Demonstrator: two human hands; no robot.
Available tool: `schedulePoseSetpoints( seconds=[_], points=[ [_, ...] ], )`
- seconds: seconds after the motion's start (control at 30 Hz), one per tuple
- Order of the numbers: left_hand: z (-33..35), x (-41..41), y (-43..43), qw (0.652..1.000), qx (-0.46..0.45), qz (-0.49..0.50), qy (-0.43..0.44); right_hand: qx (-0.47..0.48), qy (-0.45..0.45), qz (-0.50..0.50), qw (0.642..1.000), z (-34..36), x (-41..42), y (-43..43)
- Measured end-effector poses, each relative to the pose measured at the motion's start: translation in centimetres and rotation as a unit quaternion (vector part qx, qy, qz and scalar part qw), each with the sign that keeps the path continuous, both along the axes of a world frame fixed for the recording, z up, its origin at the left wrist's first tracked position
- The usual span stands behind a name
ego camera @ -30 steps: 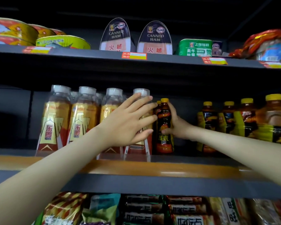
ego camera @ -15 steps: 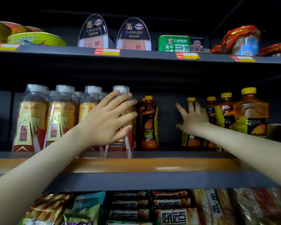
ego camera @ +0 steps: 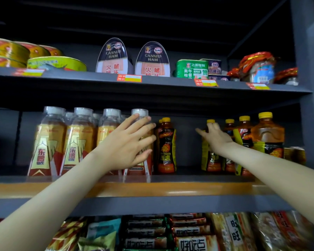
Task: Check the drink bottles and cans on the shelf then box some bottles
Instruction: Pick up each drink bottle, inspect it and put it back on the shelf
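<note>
1. The right hand [ego camera: 217, 139] has left the Hi-Tiger bottle [ego camera: 166, 149] it gripped a second ago. It now lies on the yellow-capped bottle [ego camera: 209, 160] well to the right of it. The left hand [ego camera: 125, 144] has stayed where it was.
2. Nearest, below the Hi-Tiger bottle, snack packets [ego camera: 188, 243] fill the lower tier.
3. Just above them and in front of the Hi-Tiger bottle runs the shelf's orange front lip [ego camera: 152, 189]. Both forearms reach over it.
4. The left hand is released, its fingers straight and spread. They lie flat against the white-capped bottle [ego camera: 140, 112] just left of the Hi-Tiger bottle.
5. Further left of the Hi-Tiger bottle stands a row of matching gold-label bottles [ego camera: 49, 142], upright and side by side.
6. The Hi-Tiger bottle stands upright on its own, with bare shelf to its right. A second yellow cap shows just behind it.
7. The right hand's thumb points back toward the Hi-Tiger bottle and its fingers bend over the yellow-capped bottle's neck. Whether they actually grasp it cannot be told.
8. Right of that bottle stand more yellow-capped bottles, ending with a large one [ego camera: 267, 136].
9. Farthest, on the tier above the Hi-Tiger bottle, stand two canned ham tins [ego camera: 152, 60]. A green tin [ego camera: 192, 68] sits to their right.
</note>
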State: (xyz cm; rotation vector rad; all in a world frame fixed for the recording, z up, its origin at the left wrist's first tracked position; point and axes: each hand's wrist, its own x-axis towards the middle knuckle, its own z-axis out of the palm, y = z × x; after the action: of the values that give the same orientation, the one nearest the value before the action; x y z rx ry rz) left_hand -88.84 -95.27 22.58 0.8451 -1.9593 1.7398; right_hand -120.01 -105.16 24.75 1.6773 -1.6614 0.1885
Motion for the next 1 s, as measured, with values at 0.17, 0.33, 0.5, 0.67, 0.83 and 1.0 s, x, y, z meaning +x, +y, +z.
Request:
schedulePoseSetpoints(
  seconds=[0.17,0.33,0.5,0.67,0.83,1.0],
  points=[
    [0.3,0.0,0.4,1.000,0.009,0.019,-0.004,0.055,0.363,-0.093,0.926,0.8,-0.5,0.4],
    [-0.2,-0.3,0.5,1.000,0.014,0.008,0.007,0.099,0.474,-0.086,0.871,0.7,-1.6,-0.9],
    [-0.2,-0.2,0.1,1.000,0.000,-0.014,0.019,0.000,0.534,0.012,0.845,1.1,-2.3,0.6],
    [-0.5,-0.6,0.4,0.998,0.028,-0.022,0.047,-0.164,0.446,0.136,0.869,-0.6,-2.6,2.7],
    [-1.1,-3.0,2.3,0.993,0.055,-0.034,0.102,-0.248,0.303,0.179,0.902,-1.6,-1.7,6.4],
    [-1.1,-7.6,6.2,0.982,0.051,-0.066,0.169,-0.339,0.197,0.202,0.897,-2.1,-1.9,10.3]
  ],
)
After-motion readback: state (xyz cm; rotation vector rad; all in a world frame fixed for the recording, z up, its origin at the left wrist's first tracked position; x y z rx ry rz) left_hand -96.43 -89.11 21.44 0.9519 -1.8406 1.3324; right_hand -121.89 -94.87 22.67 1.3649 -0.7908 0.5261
